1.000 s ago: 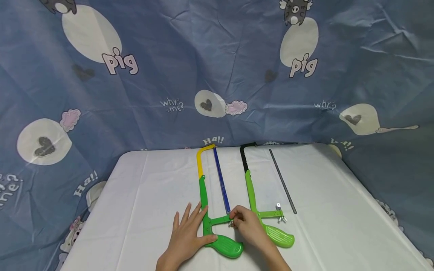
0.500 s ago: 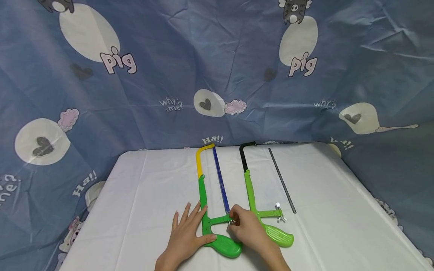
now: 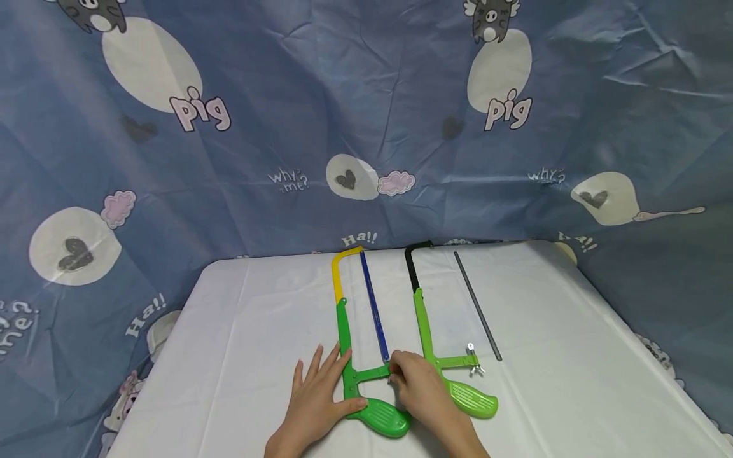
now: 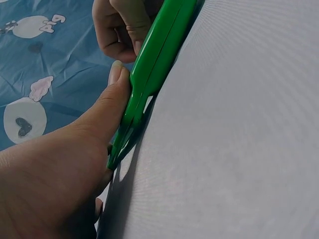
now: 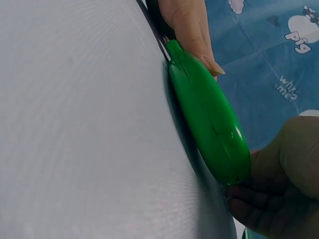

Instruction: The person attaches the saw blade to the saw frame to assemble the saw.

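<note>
Green-and-yellow saw: flat on the white table, left of the black-and-lime saw; looks light, stiff; smooth handle probably slippery, yet best hold.
Left hand: fingers spread, resting across the saw; thumb on the handle.
Right hand: fingers curled at the end of the crossarm, apparently pinching the end fitting, mostly hidden.
Blue blade: between yellow arm and crossarm; likely bendy, fragile if twisted; take by its flats.

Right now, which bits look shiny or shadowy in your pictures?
Head view: sheen on creases in the blue printed fabric backdrop; left wrist view: dark shadow on the white tablecloth beside the glossy, rounded green saw handle; right wrist view: bright glint on that handle, right hand partly shaded.
</note>
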The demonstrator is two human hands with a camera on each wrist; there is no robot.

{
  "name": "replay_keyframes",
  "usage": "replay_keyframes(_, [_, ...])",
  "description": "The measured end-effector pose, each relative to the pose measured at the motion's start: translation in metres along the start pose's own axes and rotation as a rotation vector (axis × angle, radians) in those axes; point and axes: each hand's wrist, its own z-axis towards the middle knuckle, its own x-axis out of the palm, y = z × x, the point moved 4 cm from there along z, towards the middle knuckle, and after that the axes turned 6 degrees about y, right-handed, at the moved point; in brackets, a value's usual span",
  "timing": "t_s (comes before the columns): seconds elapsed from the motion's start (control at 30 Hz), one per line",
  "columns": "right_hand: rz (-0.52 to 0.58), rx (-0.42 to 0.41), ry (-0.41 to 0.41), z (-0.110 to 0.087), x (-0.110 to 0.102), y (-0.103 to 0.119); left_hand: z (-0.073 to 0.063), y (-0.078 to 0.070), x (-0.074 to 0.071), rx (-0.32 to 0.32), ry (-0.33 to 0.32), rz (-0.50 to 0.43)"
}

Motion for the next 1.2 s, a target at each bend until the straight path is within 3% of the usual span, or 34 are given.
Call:
replay_keyframes(0.4, [-0.017, 0.001, -0.056, -0.003, 0.0, 0.002, 0.0, 0.001, -0.001, -0.026, 0.037, -0.015])
replay_keyframes(0.7, [-0.235, -0.117, -0.012, -0.001, 0.002, 0.012, 0.002, 0.001, -0.001, -0.026, 0.037, -0.013])
replay_keyframes(0.83, [-0.227, -0.077, 0.0, -0.002, 0.003, 0.015, 0.004, 0.0, 0.0, -0.018, 0.032, -0.011])
replay_keyframes(1.0, [-0.237, -0.013, -0.043, -0.001, 0.002, 0.015, 0.003, 0.0, 0.001, -0.017, 0.03, -0.01])
replay_keyframes(1.2, [-0.209, 0.001, -0.03, -0.001, 0.004, 0.014, 0.002, 0.001, 0.001, -0.015, 0.03, -0.006])
